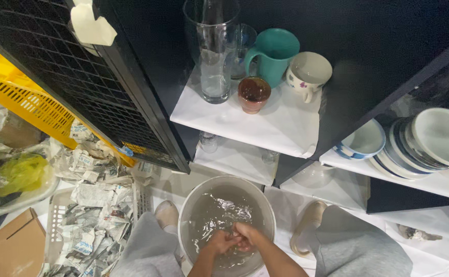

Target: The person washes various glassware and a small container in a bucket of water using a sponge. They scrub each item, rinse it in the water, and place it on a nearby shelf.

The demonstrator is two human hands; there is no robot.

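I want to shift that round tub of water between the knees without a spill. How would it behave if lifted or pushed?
The tub looks well filled with water, so probably heavy for its size. Its wall seems thin, translucent plastic, so it may flex when gripped. The water already ripples around the left hand and right hand, so a push would likely slosh it.

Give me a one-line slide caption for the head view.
Both hands, left and right, together in a basin of water below a shelf of cups and glasses.
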